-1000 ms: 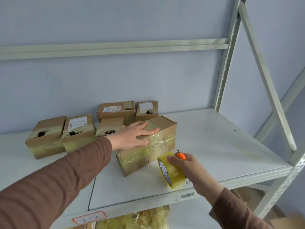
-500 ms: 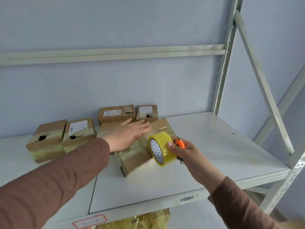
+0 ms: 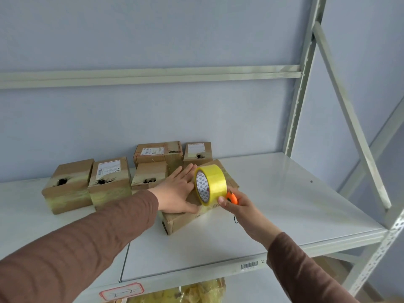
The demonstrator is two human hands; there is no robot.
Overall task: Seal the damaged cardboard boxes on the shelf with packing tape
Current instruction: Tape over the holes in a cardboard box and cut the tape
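Box (image 3: 185,219) at shelf (image 3: 273,204) front, pressed flat by left hand (image 3: 177,193) while right hand (image 3: 238,204) grips tape roll (image 3: 211,184) over it; five holed boxes (image 3: 109,178) behind remain unsealed.

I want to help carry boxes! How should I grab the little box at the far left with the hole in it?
Hold the far-left box by its two short side walls, one hand on each, reaching in from the shelf's front edge. Its left side is free, but the labelled box sits tight against its right, so slide it forward first. Keep fingers away from the torn hole on top.
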